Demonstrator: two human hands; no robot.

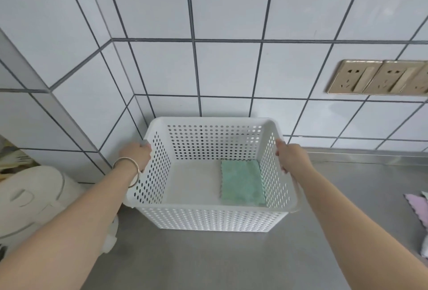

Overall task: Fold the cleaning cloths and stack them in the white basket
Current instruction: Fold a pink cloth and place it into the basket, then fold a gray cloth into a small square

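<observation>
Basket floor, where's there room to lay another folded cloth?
The basket floor is bare on the left, between the left wall and the green cloth, which fills the right side. Outside, the steel counter in front is bare; a pink cloth crowds its right edge. Both hands, left and right, grip the rims.
</observation>
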